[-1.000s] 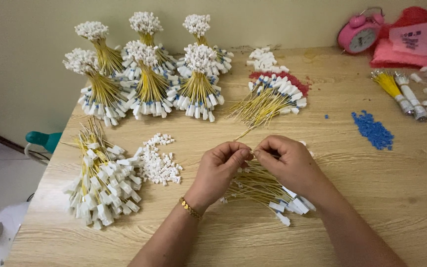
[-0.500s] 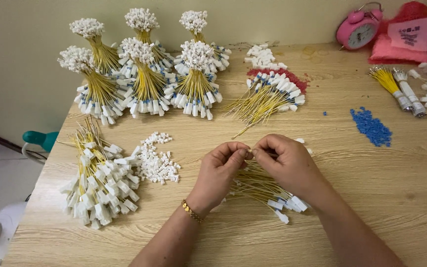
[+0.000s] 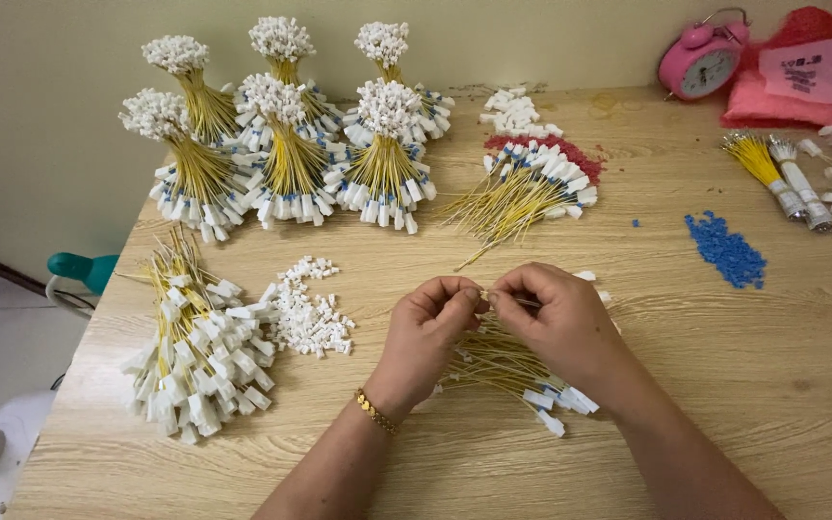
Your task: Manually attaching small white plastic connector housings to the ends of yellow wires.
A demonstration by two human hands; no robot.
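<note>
Left hand (image 3: 428, 323) and right hand (image 3: 556, 318) meet fingertip to fingertip over the middle of the table (image 3: 782, 385), both pinched narrow on one thin yellow wire (image 3: 507, 300) held between them. Can't tell whether a small white connector sits inside the left pinch; fingers hide it.

The wire looks very light, thin and springy, and would likely bend or kink if squeezed mid-length. Best hold is probably close to the end being worked, with the other hand pinching just beside it. The white plastic ends look stiff and small, easy to drop.

Directly under and just behind the hands lies a loose pile of wires (image 3: 507, 371), yellow strands fanned out with white connectors toward the right wrist. The held wire is just above that pile, touching both hands.

Left of the left hand, near it: a small heap of loose white connectors (image 3: 308, 313). Further left, a big flat bundle of finished wires (image 3: 195, 351) with white ends. At the back of the table, upright tied bundles (image 3: 286, 144) stand together. Behind the hands, another fanned bundle (image 3: 522, 188) lies on something red. To the right, well apart, a scatter of blue beads (image 3: 724, 248). Far right corner: pink alarm clock (image 3: 703, 60), red mesh bag (image 3: 801, 72). Gold bracelet (image 3: 376, 412) on left wrist.
</note>
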